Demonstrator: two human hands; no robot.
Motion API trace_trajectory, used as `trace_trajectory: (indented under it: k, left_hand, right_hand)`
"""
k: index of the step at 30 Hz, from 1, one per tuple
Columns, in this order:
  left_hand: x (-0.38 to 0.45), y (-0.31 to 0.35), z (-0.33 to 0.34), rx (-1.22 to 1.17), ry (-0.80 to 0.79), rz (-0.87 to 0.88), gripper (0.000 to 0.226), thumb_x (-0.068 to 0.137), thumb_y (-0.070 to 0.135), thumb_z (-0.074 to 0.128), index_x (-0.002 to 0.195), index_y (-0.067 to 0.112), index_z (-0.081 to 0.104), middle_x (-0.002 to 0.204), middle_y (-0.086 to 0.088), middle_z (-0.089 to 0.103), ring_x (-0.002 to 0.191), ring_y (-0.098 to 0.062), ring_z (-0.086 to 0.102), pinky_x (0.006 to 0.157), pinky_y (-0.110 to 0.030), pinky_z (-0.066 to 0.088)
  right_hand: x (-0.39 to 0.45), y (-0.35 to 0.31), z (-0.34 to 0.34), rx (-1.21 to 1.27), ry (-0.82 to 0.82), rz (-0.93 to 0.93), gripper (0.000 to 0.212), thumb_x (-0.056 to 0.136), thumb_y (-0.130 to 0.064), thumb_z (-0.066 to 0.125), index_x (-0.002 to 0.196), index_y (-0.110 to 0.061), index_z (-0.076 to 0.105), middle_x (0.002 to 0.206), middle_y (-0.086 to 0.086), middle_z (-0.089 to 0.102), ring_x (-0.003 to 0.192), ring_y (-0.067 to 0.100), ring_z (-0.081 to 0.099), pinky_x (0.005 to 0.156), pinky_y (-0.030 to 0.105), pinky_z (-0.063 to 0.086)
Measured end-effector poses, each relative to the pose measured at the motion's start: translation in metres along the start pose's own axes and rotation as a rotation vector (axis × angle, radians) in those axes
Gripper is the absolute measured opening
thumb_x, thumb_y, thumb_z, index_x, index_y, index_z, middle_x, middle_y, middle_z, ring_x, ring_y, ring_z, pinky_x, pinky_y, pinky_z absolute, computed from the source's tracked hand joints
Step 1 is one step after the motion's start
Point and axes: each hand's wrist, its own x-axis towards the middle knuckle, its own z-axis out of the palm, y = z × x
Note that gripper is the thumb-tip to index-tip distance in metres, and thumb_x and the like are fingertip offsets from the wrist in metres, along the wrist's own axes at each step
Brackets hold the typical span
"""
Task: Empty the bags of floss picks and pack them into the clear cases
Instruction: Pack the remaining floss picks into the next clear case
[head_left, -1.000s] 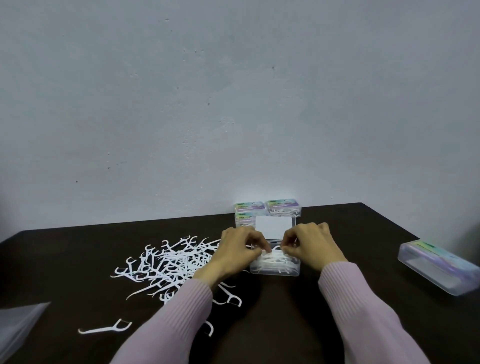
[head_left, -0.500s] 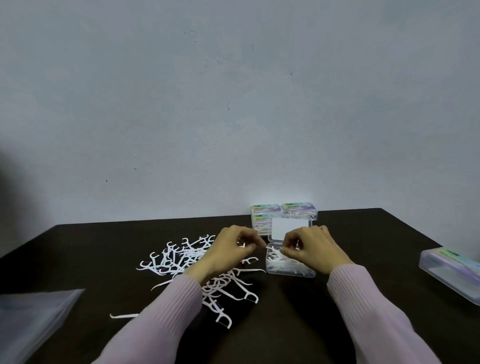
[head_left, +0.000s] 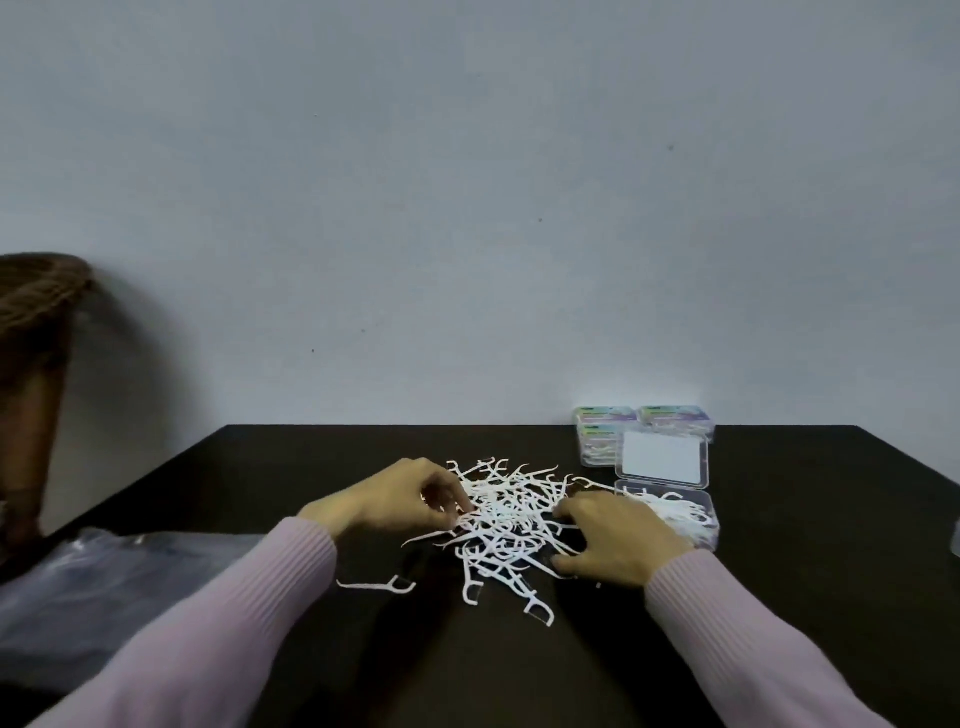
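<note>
**Two hands in a pile of floss picks**

A big pale wall (head_left: 467, 182) fills the top of the view. Below it is a dark tabletop (head_left: 805, 623), pushed up against the wall.

At the left edge there is a brown thing (head_left: 36, 364); I cannot tell what it is. In front of it, an empty clear plastic bag (head_left: 104, 587) lies flat on the tabletop.

Two arms in pink sleeves (head_left: 218, 629) reach in from the bottom. The left hand (head_left: 395, 501) is at the left side of the pile of floss picks (head_left: 506, 514), with its fingers curled into the picks. The right hand (head_left: 618, 538) rests on the right side of the pile with its fingers bent and spread over the picks. I cannot tell if either hand really holds a pick.

Just right of the pile is an open clear case (head_left: 701, 519) with white picks inside. Its lid (head_left: 662, 460) stands up behind it. The right hand hides part of this case.

Behind the lid, near the wall, closed cases (head_left: 608, 426) sit close together.

One floss pick (head_left: 376, 586) lies alone, near the left sleeve.
</note>
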Motion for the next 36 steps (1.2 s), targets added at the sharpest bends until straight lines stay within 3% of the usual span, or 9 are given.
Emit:
trace_trajectory:
  k: [8, 11, 16, 21, 24, 27, 29, 32, 36]
  left_hand:
    - [-0.037, -0.029, -0.023, 0.103, -0.311, -0.231, 0.044, 0.071, 0.01, 0.079, 0.111, 0.018, 0.062, 0.088, 0.009, 0.061, 0.082, -0.007, 0.057, 0.07, -0.015, 0.047]
    - [-0.04, -0.035, -0.02, -0.008, -0.277, -0.202, 0.032, 0.072, 0.003, 0.077, 0.099, 0.018, 0.065, 0.081, 0.006, 0.067, 0.075, -0.004, 0.063, 0.071, -0.017, 0.049]
    - [-0.03, -0.028, -0.007, -0.095, -0.181, -0.073, 0.019, 0.081, -0.002, 0.065, 0.095, 0.012, 0.067, 0.075, 0.001, 0.07, 0.068, 0.002, 0.062, 0.063, -0.01, 0.042]
    - [-0.009, -0.018, 0.019, -0.191, -0.006, 0.059, 0.017, 0.078, 0.0, 0.07, 0.092, 0.01, 0.071, 0.078, -0.004, 0.071, 0.072, -0.003, 0.064, 0.068, -0.011, 0.044]
    - [0.004, -0.019, 0.031, -0.091, 0.153, 0.104, 0.031, 0.073, 0.015, 0.078, 0.101, 0.022, 0.068, 0.096, 0.004, 0.066, 0.084, -0.001, 0.055, 0.078, -0.016, 0.043]
    - [0.008, -0.021, 0.037, -0.029, 0.188, 0.108, 0.052, 0.077, 0.03, 0.075, 0.124, 0.03, 0.054, 0.126, 0.01, 0.05, 0.116, -0.002, 0.039, 0.099, -0.016, 0.03]
    - [0.009, -0.022, 0.039, -0.013, 0.138, 0.118, 0.057, 0.082, 0.033, 0.07, 0.134, 0.028, 0.047, 0.135, 0.013, 0.042, 0.124, 0.001, 0.031, 0.099, -0.008, 0.021]
    - [0.011, -0.024, 0.041, -0.041, 0.154, 0.125, 0.048, 0.083, 0.034, 0.07, 0.127, 0.028, 0.055, 0.131, 0.013, 0.051, 0.119, 0.001, 0.043, 0.092, 0.001, 0.027]
    - [0.012, -0.021, 0.043, -0.055, 0.242, 0.122, 0.032, 0.077, 0.033, 0.076, 0.107, 0.026, 0.068, 0.107, 0.012, 0.065, 0.097, 0.0, 0.058, 0.089, -0.021, 0.045]
  right_hand:
    - [0.011, -0.009, 0.007, 0.072, 0.032, -0.013, 0.025, 0.091, -0.02, 0.054, 0.116, -0.019, 0.06, 0.123, 0.002, 0.054, 0.115, 0.018, 0.051, 0.095, 0.031, 0.042]
    - [0.014, -0.018, 0.007, 0.136, 0.066, 0.022, 0.025, 0.092, -0.031, 0.052, 0.11, -0.018, 0.062, 0.117, 0.002, 0.056, 0.11, 0.018, 0.054, 0.092, 0.032, 0.044]
    - [0.016, -0.039, 0.007, 0.045, -0.057, 0.099, 0.073, 0.078, -0.07, 0.049, 0.13, -0.018, 0.048, 0.132, 0.0, 0.043, 0.124, 0.019, 0.042, 0.099, 0.041, 0.038]
    - [0.02, -0.045, 0.006, 0.134, 0.053, 0.072, 0.038, 0.086, -0.044, 0.057, 0.116, -0.021, 0.058, 0.121, -0.002, 0.054, 0.113, 0.016, 0.051, 0.089, 0.033, 0.041]
    - [0.021, -0.041, 0.003, 0.167, 0.085, 0.069, 0.022, 0.086, -0.031, 0.06, 0.106, -0.023, 0.062, 0.11, -0.004, 0.06, 0.105, 0.016, 0.056, 0.081, 0.028, 0.041]
    - [0.021, -0.035, 0.002, 0.169, 0.124, 0.056, 0.022, 0.085, -0.03, 0.059, 0.107, -0.026, 0.058, 0.107, -0.007, 0.062, 0.103, 0.015, 0.057, 0.08, 0.027, 0.041]
    - [0.02, -0.031, 0.003, 0.155, 0.137, 0.056, 0.033, 0.084, -0.04, 0.059, 0.112, -0.025, 0.053, 0.109, -0.008, 0.061, 0.106, 0.014, 0.055, 0.082, 0.028, 0.041]
    - [0.019, -0.027, 0.005, 0.111, 0.016, 0.106, 0.065, 0.075, -0.06, 0.061, 0.126, -0.023, 0.046, 0.124, -0.004, 0.051, 0.117, 0.016, 0.048, 0.096, 0.033, 0.041]
    - [0.018, -0.024, 0.006, 0.144, 0.037, 0.092, 0.047, 0.082, -0.042, 0.064, 0.122, -0.022, 0.05, 0.119, -0.002, 0.056, 0.11, 0.016, 0.053, 0.091, 0.031, 0.043]
